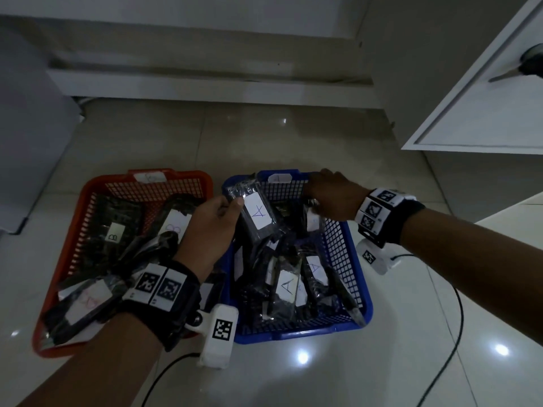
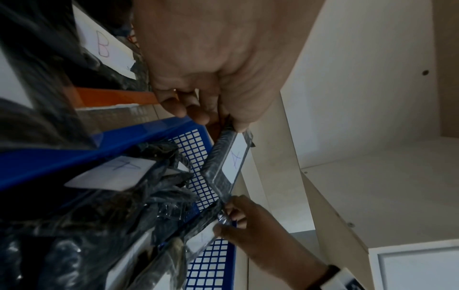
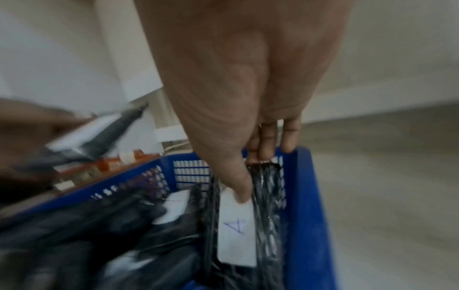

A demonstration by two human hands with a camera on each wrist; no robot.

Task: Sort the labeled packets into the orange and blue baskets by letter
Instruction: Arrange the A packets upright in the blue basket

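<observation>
Left fingers: thumb and fingertips (image 2: 198, 115) of the left hand (image 1: 210, 227) pinch one end of a black, clear-wrapped packet with a white label marked A (image 1: 255, 214), held tilted above the far left corner of the blue basket.

Right fingers: thumb (image 3: 239, 188) pressed on the label, fingers behind, so the right hand (image 1: 332, 198) pinches the top end of a second black wrapped packet labelled A (image 3: 238, 231), which stands against the right wall at the far right of the blue basket.

Blue mesh plastic basket (image 1: 357, 271): on the floor to the right, with a paper tag marked A on its far rim; it holds a loose heap of black packets, and every label that can be read shows A.

Orange mesh plastic basket (image 1: 73, 236): just beside the blue one, on the left; the readable labels in it show B. The mark on its far-rim tag is too faint to read.

Step in hand: judged to be the placing of two A packets into the blue basket.

Technique: lower each packet until it rests on the heap before opening the pinch. The film wrap looks slippery, so a drop from height may slide off the heap. Keep the labels facing up for checking.

Floor: pale glossy tiles (image 1: 411, 362), with black cables trailing across them.
</observation>
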